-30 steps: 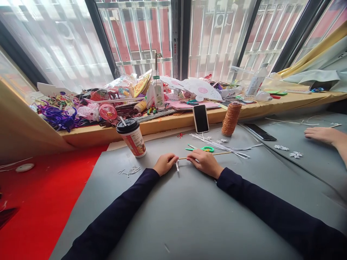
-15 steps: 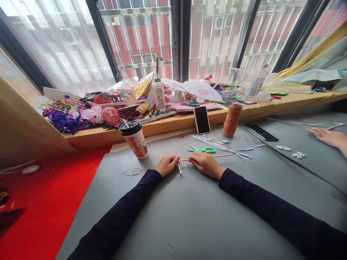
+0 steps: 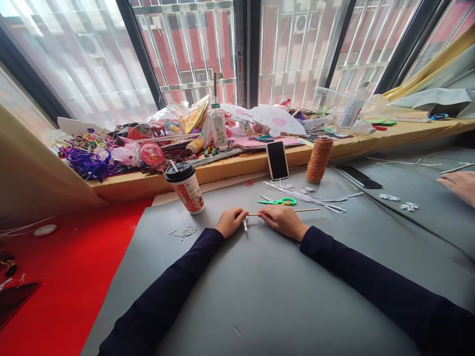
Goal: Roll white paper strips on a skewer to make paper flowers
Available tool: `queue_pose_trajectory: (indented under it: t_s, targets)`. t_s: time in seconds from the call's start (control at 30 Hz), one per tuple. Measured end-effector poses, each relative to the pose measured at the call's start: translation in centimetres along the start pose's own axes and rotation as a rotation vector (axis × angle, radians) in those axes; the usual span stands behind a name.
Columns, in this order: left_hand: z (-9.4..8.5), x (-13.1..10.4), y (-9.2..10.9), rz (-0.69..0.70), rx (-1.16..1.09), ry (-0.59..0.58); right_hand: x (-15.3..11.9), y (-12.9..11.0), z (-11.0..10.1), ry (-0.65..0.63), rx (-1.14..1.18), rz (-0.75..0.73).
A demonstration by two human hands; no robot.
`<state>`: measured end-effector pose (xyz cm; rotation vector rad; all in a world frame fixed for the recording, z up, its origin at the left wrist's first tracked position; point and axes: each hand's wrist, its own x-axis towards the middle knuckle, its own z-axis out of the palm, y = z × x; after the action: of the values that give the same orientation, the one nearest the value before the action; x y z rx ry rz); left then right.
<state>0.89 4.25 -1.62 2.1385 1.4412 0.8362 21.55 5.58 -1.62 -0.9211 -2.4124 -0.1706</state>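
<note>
A thin wooden stick (image 3: 307, 210) runs sideways between my two hands over the grey table cover (image 3: 237, 287). My left hand (image 3: 230, 222) is closed on its left end, where a short white strip (image 3: 245, 225) hangs down beside the fingers. Farther along, my right hand (image 3: 284, 221) grips the stick with fingers curled, and the rest of it sticks out to the right. Just beyond my right hand lie green-handled scissors (image 3: 284, 201). Long white strips (image 3: 315, 199) are spread behind them, with small white knotted flowers (image 3: 306, 190) close by.
A lidded paper cup (image 3: 186, 190) stands left of my hands, near white scraps (image 3: 184, 232). Behind are a propped phone (image 3: 277, 160) and an orange twine spool (image 3: 319, 159). At right lie another phone (image 3: 359, 176) and a co-worker's hand (image 3: 460, 185). Craft materials crowd the sill (image 3: 222, 171).
My hands stay on the stick, and the hanging white strip has shifted slightly. The co-worker's hand has moved to the right. The whole view has tilted a little.
</note>
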Motion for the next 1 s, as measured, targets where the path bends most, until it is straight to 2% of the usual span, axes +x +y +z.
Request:
queue_pose_trajectory:
  t_s: [0.2,0.33,0.67,0.8,1.0]
  targets:
    - [0.06,0.16,-0.39,-0.042,-0.179,0.002,0.10,-0.21,-0.10,0.019,0.010,0.016]
    - [0.17,0.27,-0.71,-0.105,-0.350,-0.062,0.10,-0.23,-0.09,0.047,-0.005,0.044]
    - [-0.31,0.04,-0.34,0.003,-0.198,-0.081,0.23,-0.16,-0.27,0.050,0.019,0.042]
    - [-0.29,0.07,-0.50,0.031,-0.181,-0.102,0.38,-0.04,-0.29,0.018,0.078,0.027]
    - [-0.18,0.07,-0.22,0.054,-0.165,-0.118,0.35,-0.46,-0.18,-0.069,0.167,-0.072]
